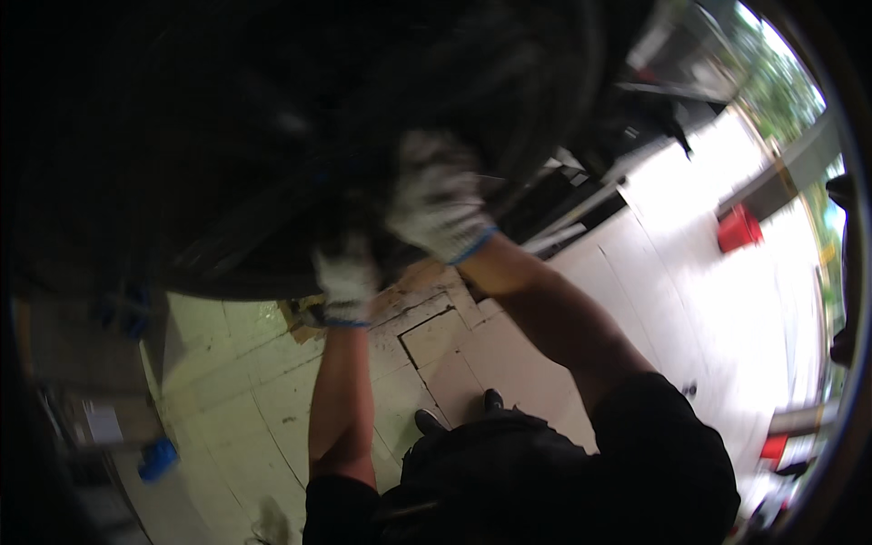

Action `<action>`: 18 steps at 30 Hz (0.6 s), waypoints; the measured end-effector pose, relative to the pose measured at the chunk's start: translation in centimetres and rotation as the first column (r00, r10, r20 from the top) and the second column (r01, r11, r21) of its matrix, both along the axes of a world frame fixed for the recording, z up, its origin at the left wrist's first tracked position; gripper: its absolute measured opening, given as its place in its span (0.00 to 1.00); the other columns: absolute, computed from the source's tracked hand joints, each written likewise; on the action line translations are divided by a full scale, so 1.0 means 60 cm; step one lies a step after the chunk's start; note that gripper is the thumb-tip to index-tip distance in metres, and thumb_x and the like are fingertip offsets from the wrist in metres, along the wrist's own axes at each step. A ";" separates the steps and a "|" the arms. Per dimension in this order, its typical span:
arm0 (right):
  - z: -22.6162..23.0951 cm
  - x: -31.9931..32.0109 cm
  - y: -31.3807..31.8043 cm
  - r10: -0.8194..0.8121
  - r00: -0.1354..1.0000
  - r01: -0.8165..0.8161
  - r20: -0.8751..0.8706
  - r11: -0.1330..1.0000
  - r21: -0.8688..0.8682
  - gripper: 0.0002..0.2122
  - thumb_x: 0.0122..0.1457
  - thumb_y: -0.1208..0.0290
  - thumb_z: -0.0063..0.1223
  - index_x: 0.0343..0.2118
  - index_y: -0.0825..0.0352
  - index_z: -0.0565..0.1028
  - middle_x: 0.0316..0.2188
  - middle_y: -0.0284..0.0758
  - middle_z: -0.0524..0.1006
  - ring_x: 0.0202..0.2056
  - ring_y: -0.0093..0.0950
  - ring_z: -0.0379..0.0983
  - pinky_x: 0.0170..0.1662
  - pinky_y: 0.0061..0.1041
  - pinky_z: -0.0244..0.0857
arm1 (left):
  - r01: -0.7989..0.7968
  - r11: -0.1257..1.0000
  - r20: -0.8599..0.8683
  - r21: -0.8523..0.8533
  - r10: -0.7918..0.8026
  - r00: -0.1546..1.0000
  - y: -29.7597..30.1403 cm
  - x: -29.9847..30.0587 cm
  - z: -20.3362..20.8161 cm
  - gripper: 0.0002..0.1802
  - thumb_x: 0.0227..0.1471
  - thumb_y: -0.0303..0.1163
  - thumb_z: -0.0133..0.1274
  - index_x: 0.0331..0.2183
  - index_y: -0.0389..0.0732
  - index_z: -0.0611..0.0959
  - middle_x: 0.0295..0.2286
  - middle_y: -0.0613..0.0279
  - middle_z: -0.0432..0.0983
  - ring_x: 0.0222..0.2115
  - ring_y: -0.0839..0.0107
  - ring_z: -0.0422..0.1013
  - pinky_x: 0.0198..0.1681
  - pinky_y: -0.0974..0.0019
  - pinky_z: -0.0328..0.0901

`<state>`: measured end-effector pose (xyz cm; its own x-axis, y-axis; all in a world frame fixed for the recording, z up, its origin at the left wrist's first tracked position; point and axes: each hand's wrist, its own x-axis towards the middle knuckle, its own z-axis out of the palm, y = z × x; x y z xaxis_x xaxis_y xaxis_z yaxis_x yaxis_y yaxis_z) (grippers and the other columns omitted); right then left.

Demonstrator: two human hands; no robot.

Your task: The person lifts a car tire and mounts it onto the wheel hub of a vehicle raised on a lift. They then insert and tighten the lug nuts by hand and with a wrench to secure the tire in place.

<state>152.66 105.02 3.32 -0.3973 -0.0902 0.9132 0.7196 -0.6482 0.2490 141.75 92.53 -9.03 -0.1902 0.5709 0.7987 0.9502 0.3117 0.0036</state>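
The largest thing is a dark rounded mass (300, 118), probably a wheel or wheel housing, filling the view from 9 round to 12 o'clock, its middle toward 11. I'd judge it heavy and stiff, hardly fragile, perhaps slick if greasy; its curved lower rim looks the soundest hold, palms spread well apart, the knit gloves adding grip. Below spreads the pale tiled floor (509, 363), from 8 o'clock through 6 to 3. The right hand (438, 202), gloved in white with a blue cuff, is just off centre toward 12, against the dark mass; the left hand (345, 282), gloved alike, is at 9 o'clock near centre, by the lower rim. The hands are apart from each other, but blur and shadow hide the fingers, so I cannot tell whether either is clamped on anything. A red bucket (739, 229) stands toward 3 o'clock, and a smaller blue object (158, 460) at 8.
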 end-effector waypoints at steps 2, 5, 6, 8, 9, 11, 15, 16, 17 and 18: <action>-0.001 -0.005 -0.004 -0.156 0.985 0.159 -0.070 0.986 0.047 0.24 0.72 0.53 0.40 0.59 0.67 0.71 0.36 0.44 0.80 0.22 0.28 0.77 0.19 0.28 0.75 | 0.052 0.999 -0.055 -0.014 -0.053 0.997 -0.002 -0.026 -0.008 0.33 0.55 0.32 0.49 0.64 0.46 0.72 0.62 0.55 0.70 0.55 0.60 0.73 0.58 0.42 0.63; 0.022 0.052 -0.034 0.121 0.990 -0.096 0.078 0.959 -0.266 0.23 0.71 0.55 0.43 0.59 0.68 0.71 0.40 0.45 0.80 0.30 0.35 0.80 0.31 0.33 0.79 | 0.011 0.992 0.014 -0.125 -0.010 1.000 -0.012 -0.047 0.011 0.30 0.56 0.36 0.52 0.61 0.43 0.75 0.59 0.54 0.72 0.55 0.52 0.73 0.56 0.48 0.67; 0.030 0.094 -0.047 0.674 0.728 -0.593 -0.124 0.529 -0.607 0.23 0.70 0.54 0.45 0.58 0.68 0.72 0.41 0.45 0.80 0.34 0.36 0.81 0.35 0.35 0.80 | 0.071 0.988 0.052 -0.134 -0.065 0.997 -0.014 -0.050 0.022 0.29 0.57 0.35 0.50 0.61 0.43 0.75 0.59 0.54 0.73 0.55 0.51 0.72 0.56 0.48 0.66; 0.037 0.190 -0.065 0.797 0.312 -0.790 -0.517 -0.086 -0.608 0.27 0.68 0.49 0.48 0.58 0.69 0.72 0.43 0.45 0.80 0.38 0.37 0.81 0.40 0.36 0.79 | 0.244 0.969 0.332 -0.036 -0.219 0.918 -0.019 -0.055 0.039 0.29 0.62 0.36 0.46 0.63 0.43 0.73 0.61 0.55 0.71 0.59 0.56 0.70 0.57 0.48 0.66; 0.034 0.241 -0.067 0.745 0.171 -0.768 -0.645 -0.309 -0.561 0.30 0.67 0.45 0.48 0.58 0.69 0.71 0.44 0.46 0.79 0.40 0.37 0.80 0.41 0.36 0.79 | 0.267 0.962 0.279 -0.053 -0.243 0.929 -0.023 -0.056 0.044 0.28 0.63 0.34 0.46 0.63 0.42 0.72 0.62 0.54 0.69 0.59 0.56 0.70 0.59 0.52 0.66; 0.036 0.345 -0.001 0.318 -0.319 -0.793 -0.893 -0.606 0.068 0.25 0.66 0.50 0.52 0.55 0.69 0.74 0.41 0.43 0.80 0.38 0.32 0.80 0.41 0.32 0.77 | 0.245 0.960 0.207 -0.133 -0.215 0.955 -0.033 -0.057 0.050 0.26 0.65 0.34 0.45 0.63 0.42 0.72 0.63 0.54 0.68 0.61 0.56 0.68 0.63 0.55 0.64; 0.059 0.514 0.202 0.291 -0.194 -0.968 -0.937 0.096 0.231 0.17 0.64 0.57 0.59 0.52 0.61 0.78 0.36 0.38 0.84 0.39 0.33 0.83 0.42 0.29 0.76 | 0.217 0.955 0.107 -0.204 -0.198 0.974 -0.060 -0.061 0.059 0.28 0.67 0.43 0.42 0.65 0.48 0.69 0.64 0.61 0.66 0.63 0.61 0.66 0.66 0.46 0.57; 0.069 0.547 0.244 0.235 -0.114 -0.970 -0.965 0.186 0.160 0.22 0.61 0.52 0.63 0.53 0.59 0.78 0.41 0.42 0.84 0.43 0.37 0.82 0.45 0.34 0.76 | 0.234 0.942 0.167 -0.239 -0.198 0.966 -0.066 -0.063 0.062 0.28 0.68 0.44 0.41 0.65 0.48 0.70 0.64 0.61 0.67 0.63 0.61 0.65 0.66 0.45 0.55; 0.082 0.568 0.286 0.128 -0.015 -0.962 -0.992 0.267 0.049 0.25 0.59 0.48 0.63 0.55 0.58 0.77 0.42 0.42 0.84 0.46 0.41 0.81 0.49 0.38 0.74 | 0.278 0.934 0.251 -0.226 -0.220 0.943 -0.070 -0.066 0.065 0.28 0.68 0.45 0.41 0.64 0.48 0.71 0.63 0.61 0.68 0.63 0.61 0.65 0.67 0.43 0.54; 0.090 0.582 0.313 0.125 0.069 -0.986 -0.990 0.161 -0.048 0.23 0.60 0.51 0.61 0.55 0.56 0.77 0.45 0.42 0.83 0.49 0.42 0.79 0.52 0.38 0.73 | 0.257 0.936 0.256 -0.240 -0.194 0.947 -0.076 -0.070 0.067 0.28 0.67 0.46 0.41 0.64 0.48 0.72 0.62 0.61 0.70 0.63 0.61 0.65 0.67 0.43 0.54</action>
<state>187.59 123.77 8.74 0.2022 0.8298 0.5201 0.7266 0.2290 -0.6478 137.57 87.97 -5.00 -0.1875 0.8053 0.5625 0.9792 0.1082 0.1715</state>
